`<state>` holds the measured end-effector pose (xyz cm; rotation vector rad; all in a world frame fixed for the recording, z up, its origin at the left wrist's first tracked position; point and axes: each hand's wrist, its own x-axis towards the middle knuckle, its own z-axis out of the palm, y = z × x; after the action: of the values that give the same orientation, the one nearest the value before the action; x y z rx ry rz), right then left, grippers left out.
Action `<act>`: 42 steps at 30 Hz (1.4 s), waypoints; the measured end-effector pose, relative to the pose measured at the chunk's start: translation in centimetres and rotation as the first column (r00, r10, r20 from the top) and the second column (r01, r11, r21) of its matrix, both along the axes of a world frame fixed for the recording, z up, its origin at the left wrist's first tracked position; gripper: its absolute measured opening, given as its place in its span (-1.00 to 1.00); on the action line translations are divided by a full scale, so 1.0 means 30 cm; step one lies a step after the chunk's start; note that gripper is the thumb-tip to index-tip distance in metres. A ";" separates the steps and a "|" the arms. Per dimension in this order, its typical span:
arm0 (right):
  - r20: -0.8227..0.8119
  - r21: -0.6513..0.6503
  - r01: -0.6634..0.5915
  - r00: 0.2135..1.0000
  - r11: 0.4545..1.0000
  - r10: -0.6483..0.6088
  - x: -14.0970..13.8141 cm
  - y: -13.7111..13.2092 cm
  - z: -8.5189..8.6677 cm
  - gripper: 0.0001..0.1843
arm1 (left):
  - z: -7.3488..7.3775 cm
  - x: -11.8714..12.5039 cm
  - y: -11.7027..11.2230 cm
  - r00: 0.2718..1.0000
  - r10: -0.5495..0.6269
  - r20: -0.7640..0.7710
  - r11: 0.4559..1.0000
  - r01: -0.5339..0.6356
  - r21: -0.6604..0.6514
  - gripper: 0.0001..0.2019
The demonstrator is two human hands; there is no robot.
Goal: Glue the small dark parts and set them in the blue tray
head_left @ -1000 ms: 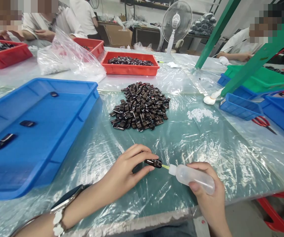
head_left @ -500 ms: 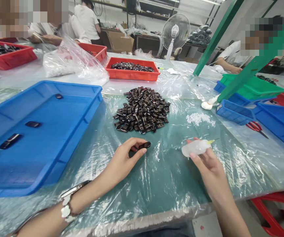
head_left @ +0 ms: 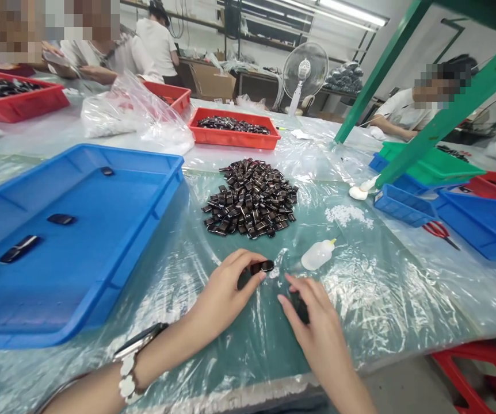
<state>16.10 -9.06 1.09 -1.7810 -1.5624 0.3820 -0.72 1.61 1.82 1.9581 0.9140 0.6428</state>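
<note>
My left hand (head_left: 226, 290) pinches a small glossy black part (head_left: 261, 267) between thumb and fingers, just above the plastic-covered table (head_left: 360, 305). My right hand (head_left: 312, 322) lies beside it with fingers curled over another dark part (head_left: 300, 307) on the table; whether it grips that part I cannot tell. A small white squeeze bottle (head_left: 317, 255) with a yellow tip lies on its side a little beyond my right hand, untouched. A heap of the same black parts (head_left: 250, 198) sits farther back in the middle.
A large blue tray (head_left: 79, 253) with several black parts stands at the left. Red trays (head_left: 235, 138), a crumpled plastic bag (head_left: 136, 112), small blue bins (head_left: 403, 207), red scissors (head_left: 438, 231) and green frame legs (head_left: 429, 126) lie beyond. Other people work at the far sides.
My right hand has put the squeeze bottle down on the table and come back next to my left hand, over a dark part. My left hand still holds its black part.
</note>
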 end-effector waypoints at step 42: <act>-0.977 -0.136 -0.091 0.181 0.987 -0.118 -0.005 0.025 0.050 -0.74 | 0.021 -0.001 -0.062 0.962 -0.267 0.053 0.919 0.238 0.313 -0.79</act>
<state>15.95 -8.31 2.59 -1.0810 -0.4929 1.3908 -0.76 -0.26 2.44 2.2505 0.5110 0.7516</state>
